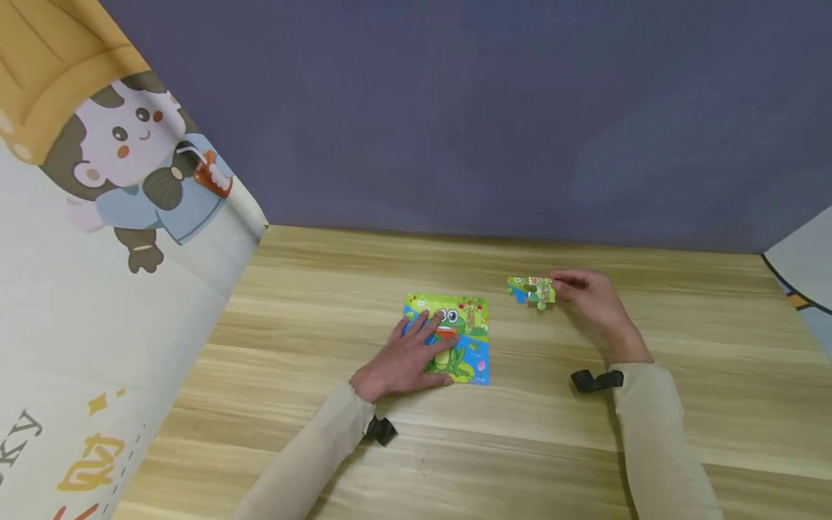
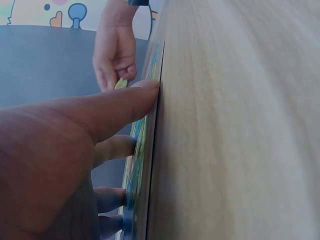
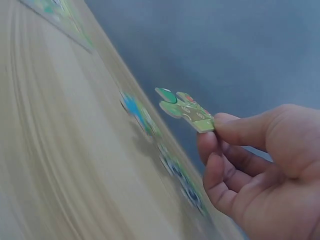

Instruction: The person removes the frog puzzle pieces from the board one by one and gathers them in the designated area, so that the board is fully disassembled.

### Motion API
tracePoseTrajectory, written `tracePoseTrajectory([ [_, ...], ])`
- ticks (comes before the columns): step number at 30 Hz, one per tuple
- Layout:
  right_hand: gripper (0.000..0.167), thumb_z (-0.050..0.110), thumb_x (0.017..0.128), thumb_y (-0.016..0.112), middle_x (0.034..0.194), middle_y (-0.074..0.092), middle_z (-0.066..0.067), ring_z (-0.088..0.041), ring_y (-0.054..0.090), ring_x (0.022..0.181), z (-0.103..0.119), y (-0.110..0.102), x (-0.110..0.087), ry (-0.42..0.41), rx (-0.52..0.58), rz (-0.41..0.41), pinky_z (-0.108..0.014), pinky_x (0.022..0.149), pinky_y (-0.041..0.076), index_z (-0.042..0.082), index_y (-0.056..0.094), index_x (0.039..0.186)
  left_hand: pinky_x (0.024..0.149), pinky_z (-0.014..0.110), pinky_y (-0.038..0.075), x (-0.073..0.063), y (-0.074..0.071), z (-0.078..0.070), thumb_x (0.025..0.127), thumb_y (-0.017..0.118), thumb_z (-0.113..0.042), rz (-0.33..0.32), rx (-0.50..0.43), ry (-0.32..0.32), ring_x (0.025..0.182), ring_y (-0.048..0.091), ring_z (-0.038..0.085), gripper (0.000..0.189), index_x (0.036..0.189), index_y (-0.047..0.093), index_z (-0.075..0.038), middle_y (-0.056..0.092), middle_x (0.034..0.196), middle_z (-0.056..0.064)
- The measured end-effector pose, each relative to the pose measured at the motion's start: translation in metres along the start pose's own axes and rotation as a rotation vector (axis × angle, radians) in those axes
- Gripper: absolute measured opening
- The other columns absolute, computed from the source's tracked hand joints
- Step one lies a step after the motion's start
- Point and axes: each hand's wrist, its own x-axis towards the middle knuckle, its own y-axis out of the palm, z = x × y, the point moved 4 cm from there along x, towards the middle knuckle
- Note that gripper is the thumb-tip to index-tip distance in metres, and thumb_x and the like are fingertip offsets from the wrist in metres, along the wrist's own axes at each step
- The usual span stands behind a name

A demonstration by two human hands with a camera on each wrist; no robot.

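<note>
A square frog jigsaw puzzle (image 1: 477,350) lies on the wooden table in the head view, its frog picture partly covered by my left hand (image 1: 406,361). That hand rests flat across it with the fingers spread; in the left wrist view the thumb and fingertips touch the thin board (image 2: 136,172). Off to the right, my right hand (image 1: 594,307) pinches a small green jigsaw piece (image 3: 187,111) between thumb and fingers, raised above the table. Beneath it in the right wrist view lie a blue-and-green piece (image 3: 139,115) and a darker, blurred piece (image 3: 181,177).
The wooden table (image 1: 507,448) meets a dark blue-grey wall (image 1: 455,130) along its back edge. A white panel with a cartoon figure (image 1: 149,166) stands along the left side, and another pale panel (image 1: 806,253) on the right.
</note>
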Motion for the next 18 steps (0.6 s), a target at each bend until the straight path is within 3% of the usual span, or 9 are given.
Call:
tracePoseTrajectory([
  [5,0.045,0.025,0.103,0.056,0.106,0.056,0.035,0.018,0.055,0.096,-0.014,-0.023,-0.004,0.021,-0.033,-0.039,-0.008,0.079,0.051,-0.003,0.056,0.139,0.125,0.062,0.010,0.000,0.000,0.000,0.096,0.058,-0.054,0.006,-0.014,-0.010,0.158,0.008,0.038,0.068,0.155,0.037,-0.029,0.010,0.170,0.012],
  [18,0.050,0.026,0.103,0.056,0.103,0.054,0.045,0.023,0.056,0.092,-0.037,-0.067,-0.003,0.065,-0.048,-0.051,-0.007,0.076,0.052,-0.006,0.051,0.141,0.126,0.062,0.010,0.004,-0.001,-0.001,0.096,0.058,-0.054,0.011,-0.011,-0.024,0.158,0.007,0.037,0.068,0.156,0.035,-0.030,0.009,0.171,0.011],
])
